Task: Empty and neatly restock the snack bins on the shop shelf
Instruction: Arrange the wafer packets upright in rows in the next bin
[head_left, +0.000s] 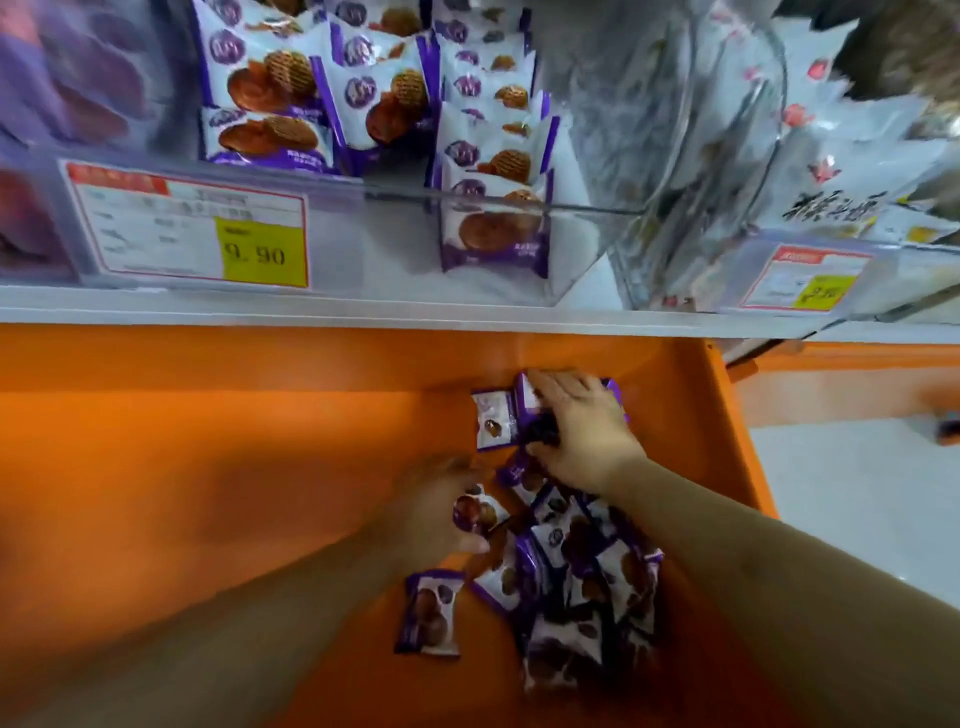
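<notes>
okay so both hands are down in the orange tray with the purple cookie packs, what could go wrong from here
1. The left hand grips one pack while blurred; a loose grip might drop it.
2. The right hand presses on packs by the orange tray wall; they could crush.
3. The clear bin above holds leaning packs, which might topple when restocked.

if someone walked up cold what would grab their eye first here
Probably the big orange surface below the shelf, with a heap of purple-and-white snack packets spilled at its right side. Both hands work there: the left hand grips one packet, the right hand rests on packets farther back. Above, a yellow 9.90 price tag fronts the clear bin.
</notes>
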